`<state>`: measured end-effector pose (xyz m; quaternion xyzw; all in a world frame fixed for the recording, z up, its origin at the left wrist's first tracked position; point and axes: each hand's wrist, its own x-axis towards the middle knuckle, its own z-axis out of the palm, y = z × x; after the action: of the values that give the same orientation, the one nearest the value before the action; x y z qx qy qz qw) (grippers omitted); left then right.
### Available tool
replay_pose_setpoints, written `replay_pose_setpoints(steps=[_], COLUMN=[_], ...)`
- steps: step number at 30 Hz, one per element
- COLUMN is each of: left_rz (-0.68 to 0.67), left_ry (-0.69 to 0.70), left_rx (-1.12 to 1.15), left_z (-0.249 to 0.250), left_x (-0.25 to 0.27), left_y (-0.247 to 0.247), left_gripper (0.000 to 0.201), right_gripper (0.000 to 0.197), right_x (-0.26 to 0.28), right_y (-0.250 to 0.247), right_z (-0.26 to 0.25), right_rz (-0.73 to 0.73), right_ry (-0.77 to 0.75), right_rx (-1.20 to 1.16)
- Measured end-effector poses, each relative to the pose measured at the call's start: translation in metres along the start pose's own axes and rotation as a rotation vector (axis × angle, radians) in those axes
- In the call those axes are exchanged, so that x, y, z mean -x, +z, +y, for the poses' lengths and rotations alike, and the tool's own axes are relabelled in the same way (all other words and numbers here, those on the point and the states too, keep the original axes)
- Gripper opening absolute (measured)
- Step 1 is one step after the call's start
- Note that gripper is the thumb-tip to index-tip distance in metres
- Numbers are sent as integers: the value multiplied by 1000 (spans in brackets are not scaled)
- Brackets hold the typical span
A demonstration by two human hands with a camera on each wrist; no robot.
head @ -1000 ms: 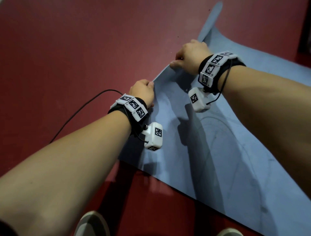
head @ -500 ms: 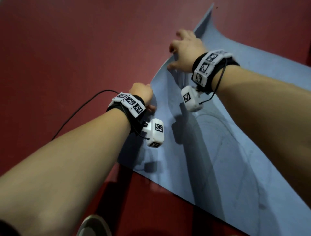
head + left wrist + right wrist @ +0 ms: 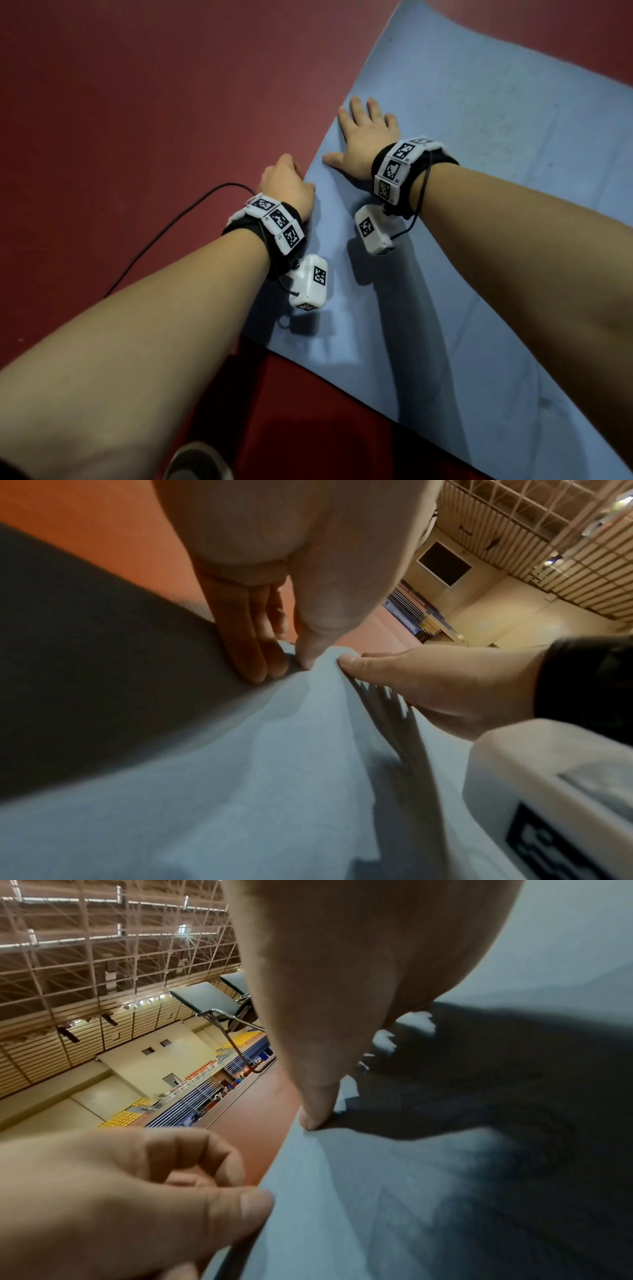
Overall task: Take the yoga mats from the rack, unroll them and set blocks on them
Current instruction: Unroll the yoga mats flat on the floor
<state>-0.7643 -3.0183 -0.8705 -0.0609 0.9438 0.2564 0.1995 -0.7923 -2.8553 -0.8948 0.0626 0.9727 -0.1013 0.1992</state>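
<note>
Across the right half of the head view, a light blue yoga mat [image 3: 479, 240] lies unrolled on the dark red floor [image 3: 137, 102], running from the upper right down to the lower right. At mid-frame the right hand [image 3: 364, 144] lies palm down on the mat just inside its left edge, fingers straight and spread, thumb reaching toward the edge. Just to its lower left, the left hand [image 3: 286, 186] sits at that same edge with its fingers curled; the left wrist view shows the thumb on top of the mat and the fingers [image 3: 253, 653] tucked beneath, pinching the edge and lifting it slightly off the floor. Both wrists carry black bands with white marker tiles, and a white camera box hangs under each. A black cable [image 3: 164, 240] curves over the floor at centre left. A shoe toe [image 3: 195, 460] shows at the bottom edge. No container appears in any view.
</note>
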Motion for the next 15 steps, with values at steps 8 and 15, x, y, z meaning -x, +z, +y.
replay_pose_setpoints(steps=[8,15], left_rz=[-22,-145], left_ry=[78,142], left_rx=[-170,-135], left_z=[7,17], left_x=[0,50], left_y=[6,-14], left_gripper=[11,23], right_gripper=[91,80], right_x=[2,81], right_y=[0,-17], right_z=[-2,6], right_rz=[-13,-16], right_ry=[5,68], right_rx=[-30,-436])
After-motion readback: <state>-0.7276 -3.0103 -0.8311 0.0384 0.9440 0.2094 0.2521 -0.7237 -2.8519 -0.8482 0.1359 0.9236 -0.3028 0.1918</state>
